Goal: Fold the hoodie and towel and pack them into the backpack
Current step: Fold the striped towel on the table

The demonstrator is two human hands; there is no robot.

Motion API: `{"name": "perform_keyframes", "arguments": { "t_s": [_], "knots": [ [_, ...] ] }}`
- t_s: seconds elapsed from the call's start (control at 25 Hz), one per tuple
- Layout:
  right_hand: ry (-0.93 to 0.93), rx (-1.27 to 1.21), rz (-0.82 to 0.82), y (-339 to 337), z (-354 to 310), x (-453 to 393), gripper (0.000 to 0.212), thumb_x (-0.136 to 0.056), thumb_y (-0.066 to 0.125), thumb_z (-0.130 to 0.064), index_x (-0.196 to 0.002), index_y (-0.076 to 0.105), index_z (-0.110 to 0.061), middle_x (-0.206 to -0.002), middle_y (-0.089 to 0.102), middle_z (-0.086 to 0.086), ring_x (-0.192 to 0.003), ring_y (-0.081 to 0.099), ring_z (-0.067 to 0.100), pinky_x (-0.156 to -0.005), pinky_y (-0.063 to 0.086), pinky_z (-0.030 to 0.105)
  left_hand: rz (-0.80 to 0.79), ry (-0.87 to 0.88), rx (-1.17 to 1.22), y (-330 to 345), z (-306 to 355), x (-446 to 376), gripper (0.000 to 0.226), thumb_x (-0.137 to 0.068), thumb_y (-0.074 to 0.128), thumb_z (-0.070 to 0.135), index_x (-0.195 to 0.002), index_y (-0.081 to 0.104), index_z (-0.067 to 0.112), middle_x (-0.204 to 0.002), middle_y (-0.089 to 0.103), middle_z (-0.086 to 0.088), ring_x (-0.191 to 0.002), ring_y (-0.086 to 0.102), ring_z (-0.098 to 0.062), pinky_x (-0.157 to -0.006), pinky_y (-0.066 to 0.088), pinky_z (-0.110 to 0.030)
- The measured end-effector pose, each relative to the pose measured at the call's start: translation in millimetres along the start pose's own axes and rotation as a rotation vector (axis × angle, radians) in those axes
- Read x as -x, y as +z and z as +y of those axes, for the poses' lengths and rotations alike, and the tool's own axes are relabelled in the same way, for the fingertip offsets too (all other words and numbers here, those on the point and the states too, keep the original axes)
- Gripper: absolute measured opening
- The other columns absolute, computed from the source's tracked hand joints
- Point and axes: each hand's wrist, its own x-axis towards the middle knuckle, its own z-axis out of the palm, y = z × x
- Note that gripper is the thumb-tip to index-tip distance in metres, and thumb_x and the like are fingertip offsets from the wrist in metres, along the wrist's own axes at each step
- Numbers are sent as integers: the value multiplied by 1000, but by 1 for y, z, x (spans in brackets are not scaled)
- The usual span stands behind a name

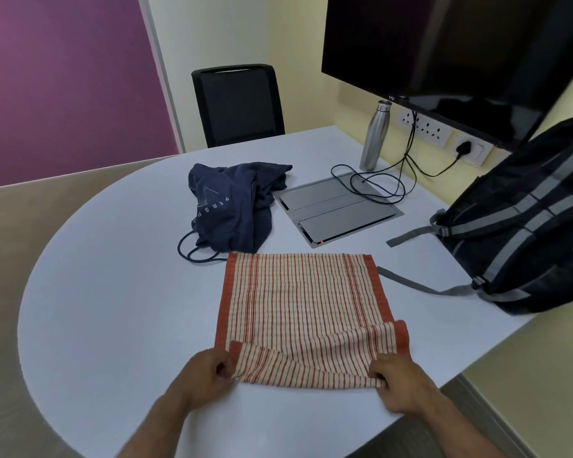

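Pinching the towel's (303,302) near edge, left hand (203,378) and right hand (402,383) each had fingers curled on a corner, that edge lifted slightly. Towel lay flat mid-desk (113,292). Hoodie (234,206) sat crumpled just behind it; backpack (526,223) stood at right.

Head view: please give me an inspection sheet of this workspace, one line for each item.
Surface: pale rounded table.
Job's things: striped towel flat, near edge lifted; navy hoodie crumpled behind it; black backpack at right.
Clutter: steel bottle; grey floor-box lid.
Grippers: left hand and right hand pinch the towel's near corners.
Cables: black cable coiled on the lid, running to the wall sockets.
Surroundings: black chair, dark monitor.
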Motion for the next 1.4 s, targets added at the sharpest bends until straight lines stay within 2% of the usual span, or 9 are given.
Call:
{"name": "perform_keyframes", "arguments": {
  "t_s": [0.12,0.24,0.4,0.48,0.56,0.8,1.04,1.24,1.4],
  "knots": [
    [26,-19,-50,-1,-7,8,15,-84,57,-28,-94,61,-38,-89,51,-24,-86,53,2,-66,35,11,129,-58,193,10,20,-1,50,-88,71,11,-120,49,41,-110,66,13,-88,68,-2,-74,57,-20],
    [50,-47,-96,-1,-9,11,17,-84,59,-25,-91,54,-40,-92,54,-24,-88,56,4,-67,38,12,170,-138,330,20,25,-5,78,-91,72,22,-142,19,50,-96,70,14,-86,71,-6,-77,54,-20],
    [66,-80,-165,0,-10,18,20,-79,60,-22,-89,52,-38,-95,53,-20,-93,56,7,-73,42,15,15,-127,24,17,12,1,49,-77,71,12,-97,59,55,-77,66,16,-81,64,-3,-92,50,-28],
    [44,-90,-188,-1,-12,24,16,-77,63,-27,-77,50,-37,-85,53,-21,-85,56,4,-69,42,15,-73,-77,-107,17,11,8,39,-65,62,5,-60,63,44,-71,67,19,-77,64,0,-83,48,-18],
    [47,-116,-204,-4,-15,27,17,-76,66,-39,-71,49,-36,-80,57,-19,-78,60,6,-67,46,15,-99,-4,-148,19,3,15,37,-61,58,0,-49,59,35,-71,68,23,-76,66,2,-78,48,-13],
    [45,-192,-194,-2,-20,36,27,-77,64,-62,-73,49,-40,-82,56,-23,-79,61,4,-71,46,16,-61,198,-273,21,-25,25,25,-55,54,6,-59,54,31,-64,61,20,-66,56,-1,-76,40,-15],
    [65,-235,-181,2,-17,47,37,-75,62,-67,-92,60,-34,-95,62,-20,-85,62,3,-77,52,19,76,267,-377,25,-28,43,13,-79,44,36,-67,50,36,-71,48,28,-72,49,0,-83,39,-24],
    [302,-340,122,4,-2,55,31,-75,73,-53,-80,54,-29,-85,61,-16,-75,61,2,-69,56,23,62,300,-395,26,-33,53,29,-70,66,61,-74,53,36,-72,48,28,-69,49,0,-72,38,-16],
    [50,8,-8,2,11,64,57,-58,62,-81,-91,43,-37,-104,45,-24,-94,44,-1,-88,39,24,31,317,-446,26,-35,57,32,-66,68,65,-79,56,39,-81,47,33,-73,46,5,-71,33,-12]
  ]
}}
